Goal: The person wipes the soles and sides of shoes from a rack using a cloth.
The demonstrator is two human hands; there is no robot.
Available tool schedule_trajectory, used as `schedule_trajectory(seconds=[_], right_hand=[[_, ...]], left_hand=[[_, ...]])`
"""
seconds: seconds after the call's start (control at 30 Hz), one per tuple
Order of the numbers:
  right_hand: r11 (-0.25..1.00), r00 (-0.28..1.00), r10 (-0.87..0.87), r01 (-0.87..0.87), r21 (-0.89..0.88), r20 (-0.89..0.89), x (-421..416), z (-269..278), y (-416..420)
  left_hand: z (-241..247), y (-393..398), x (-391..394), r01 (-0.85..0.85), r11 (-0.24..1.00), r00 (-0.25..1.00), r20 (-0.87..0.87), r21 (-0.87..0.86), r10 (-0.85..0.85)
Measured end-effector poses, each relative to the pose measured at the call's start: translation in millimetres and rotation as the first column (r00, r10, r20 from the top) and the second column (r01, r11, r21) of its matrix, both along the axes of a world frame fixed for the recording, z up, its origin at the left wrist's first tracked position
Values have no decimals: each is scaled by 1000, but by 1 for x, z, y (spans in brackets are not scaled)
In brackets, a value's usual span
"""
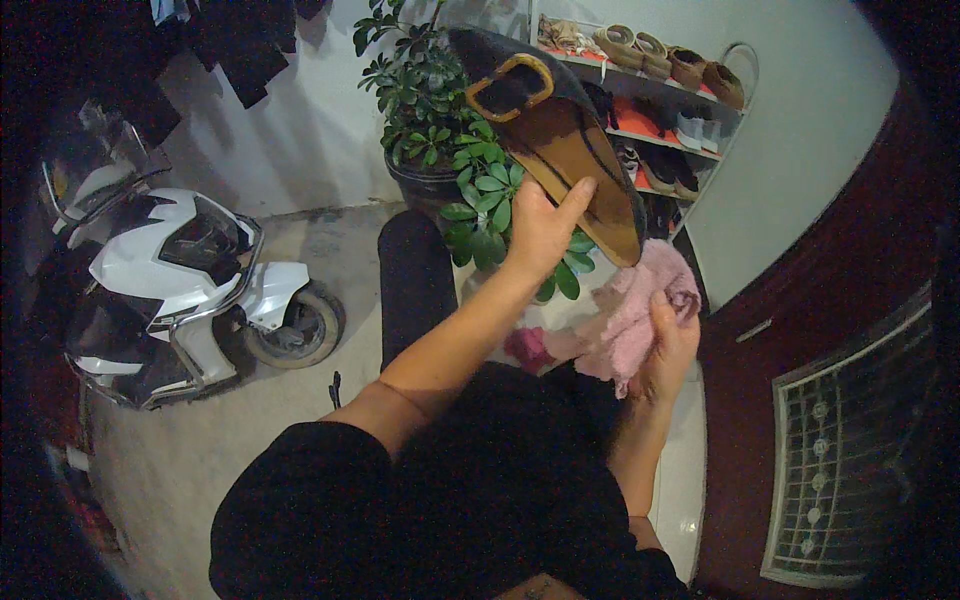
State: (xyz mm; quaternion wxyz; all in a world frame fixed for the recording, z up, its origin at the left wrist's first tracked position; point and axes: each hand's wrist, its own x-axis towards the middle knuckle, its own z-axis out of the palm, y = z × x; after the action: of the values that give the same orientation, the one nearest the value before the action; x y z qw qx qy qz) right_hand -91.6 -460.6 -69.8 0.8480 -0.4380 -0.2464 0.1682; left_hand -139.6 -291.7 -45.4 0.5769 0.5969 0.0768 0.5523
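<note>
My left hand (546,229) grips a dark slip-on shoe (574,142) by its side, the thumb pressed on the tan insole. The shoe is tilted, its toe pointing up and away, and a large amber-coloured buckle (511,88) sits across the upper. Bunched in my right hand (671,345) is a pink cloth (637,307), a fold of it hanging down toward my lap. The top of the cloth lies close to the shoe's heel; whether they touch I cannot tell. Part of my right hand's fingers is hidden behind the cloth.
A shoe rack (660,139) with several pairs stands at the back right, beside a potted plant (420,120) whose leaves reach below the shoe. To the left is a white motor scooter (180,277). A dark red door (742,390) with a grilled pane borders the right.
</note>
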Motion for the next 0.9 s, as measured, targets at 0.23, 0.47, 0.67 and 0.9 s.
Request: schedule_trajectory(seconds=[0.23,0.47,0.67,0.9], right_hand=[[970,836,-186,241,-41,516,15,13,-7],[884,467,-205,466,-42,860,-4,38,3],[748,336,-406,657,97,850,15,65,0],[686,201,-498,686,242,843,23,81,-3]], left_hand=[[-6,10,-9,490,732,822,-28,-473,-569],[-8,-26,-6,588,611,708,-29,-530,-706],[-8,-25,-6,693,494,556,-48,-525,-830],[-8,-35,-7,619,610,611,-186,-494,-770]])
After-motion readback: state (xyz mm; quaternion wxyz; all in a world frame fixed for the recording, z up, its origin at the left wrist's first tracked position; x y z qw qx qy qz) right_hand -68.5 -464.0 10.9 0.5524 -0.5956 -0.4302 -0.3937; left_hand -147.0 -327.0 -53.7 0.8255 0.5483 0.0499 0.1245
